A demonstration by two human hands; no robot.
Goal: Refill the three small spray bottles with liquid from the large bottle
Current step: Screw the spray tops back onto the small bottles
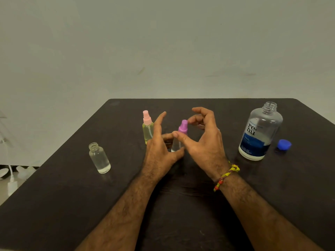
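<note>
Table: a dark table (72, 205) fills the lower half of the frame, with a pale wall (163, 42) behind it.
Purple-capped spray bottle: the clear purple-capped spray bottle (178, 136) stands upright at the centre of the frame, between the two hands, which hide much of its body.
Left hand: the left hand (160, 147) sits just left of that bottle, its forefinger pointing up and straight, its thumb lying against the bottle's lower part; whether the other fingers close on the bottle cannot be told.
Right hand: the right hand (203, 140) is just right of the bottle, fingers loosely curved over the purple cap without a clear grip, thumb reaching across to the bottle's shoulder.
Bracelet: a yellow and red thread bracelet (226, 175) circles the right wrist.
Pink-capped spray bottle: the pink-capped spray bottle (147, 127) with yellowish liquid stands upright just behind the left hand, partly covered by its forefinger.
Open small bottle: an open small bottle (99, 158) without a cap stands at centre left, well apart from the hands, holding clear liquid.
Large bottle: the large bottle (259, 133) stands upright at centre right, uncapped, mostly clear.
Label: its blue and white label reads "re-nu"; the smaller print is too fine to read.
Blue cap: a blue cap (284, 144) lies on the table just right of the large bottle.
Left edge: white objects (12, 176) on the floor at lower left, blurred.
</note>
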